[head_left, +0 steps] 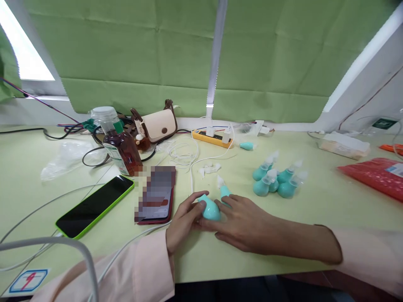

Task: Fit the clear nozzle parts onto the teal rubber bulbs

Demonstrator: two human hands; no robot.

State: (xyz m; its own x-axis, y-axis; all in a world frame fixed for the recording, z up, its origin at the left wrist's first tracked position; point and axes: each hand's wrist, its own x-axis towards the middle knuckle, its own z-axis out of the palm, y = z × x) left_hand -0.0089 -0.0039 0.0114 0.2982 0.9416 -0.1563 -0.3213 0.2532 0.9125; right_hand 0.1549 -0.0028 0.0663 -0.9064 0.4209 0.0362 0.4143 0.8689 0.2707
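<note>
Two hands on one smooth teal rubber bulb (210, 209): left hand (183, 223) gripping, right hand (244, 222) open alongside.

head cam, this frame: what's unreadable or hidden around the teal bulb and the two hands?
- Teal bulb: underside hidden by left hand and right hand; grip tightness unclear.
- Teal nozzle piece: base hidden behind the right hand; joined to the bulb or not, cannot tell.
- Red phone: screen pixelated.
- Bottle: label too small to read.
- Red packet: cut off by the right edge.
</note>
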